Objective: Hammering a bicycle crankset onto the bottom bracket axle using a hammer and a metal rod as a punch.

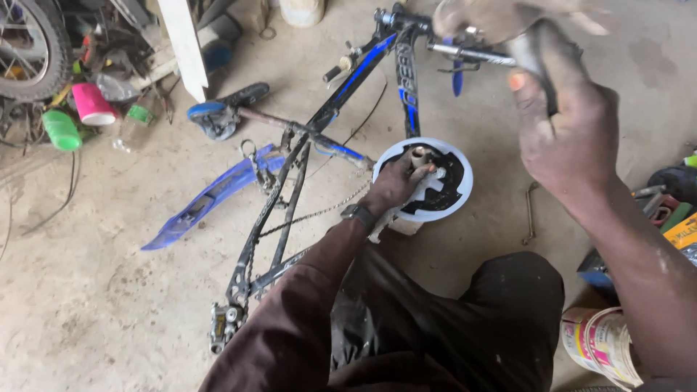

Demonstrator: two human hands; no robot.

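A black and blue bicycle frame (pixel 330 116) lies on its side on the concrete floor, without wheels. My left hand (pixel 396 183) grips the crank hub at the middle of the white and black chainring guard (pixel 459 174). A watch is on that wrist. My right hand (pixel 563 127) is raised close to the camera, closed around a dark tool handle (pixel 534 54) that is blurred. The loose chain (pixel 312 214) runs from the guard toward the rear of the frame. The handlebar (pixel 465 51) sits at the top.
A blue mudguard (pixel 207 199) and the saddle (pixel 221 112) lie left of the frame. A wheel (pixel 29 43), pink cup (pixel 93 104) and green bottle (pixel 61 131) clutter the far left. A spanner (pixel 528 214) lies right of the guard. A tin (pixel 599 345) stands at lower right.
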